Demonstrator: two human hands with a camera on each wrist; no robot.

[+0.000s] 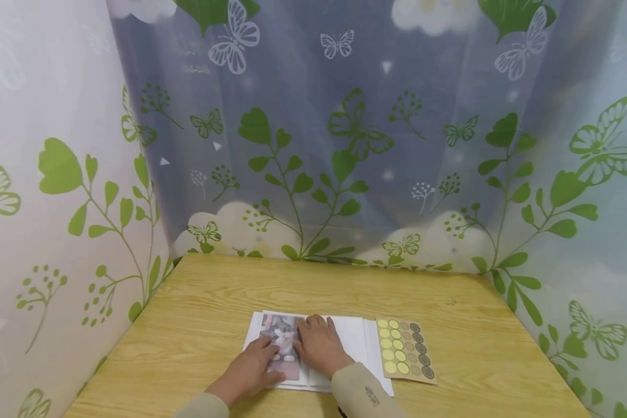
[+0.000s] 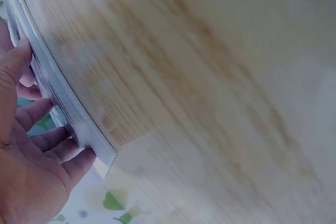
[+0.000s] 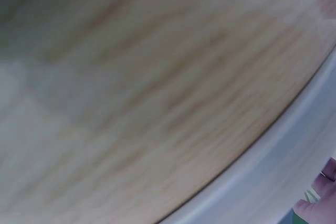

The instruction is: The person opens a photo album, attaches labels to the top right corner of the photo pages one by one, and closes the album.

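Observation:
A white-paged book (image 1: 351,335) lies open on the table. On its left page is a picture card (image 1: 278,323) with a grey-and-white animal on a pinkish ground. My left hand (image 1: 248,368) rests over the card's left side, fingers extended onto it. At the card's right edge, my right hand (image 1: 320,345) presses down with its fingertips and hides part of that edge. In the left wrist view, the left fingers (image 2: 79,163) lie along the book's thick edge (image 2: 68,98). The right wrist view catches only part of the right hand (image 3: 321,208) in the lower corner, beyond the pale book edge (image 3: 252,174).
Beside the book's right edge lies a brown sheet of round stickers (image 1: 405,350) in yellow, tan and dark rows. The wood-grain table (image 1: 214,302) meets a fabric backdrop (image 1: 313,174) printed with leaves and butterflies at the back and both sides.

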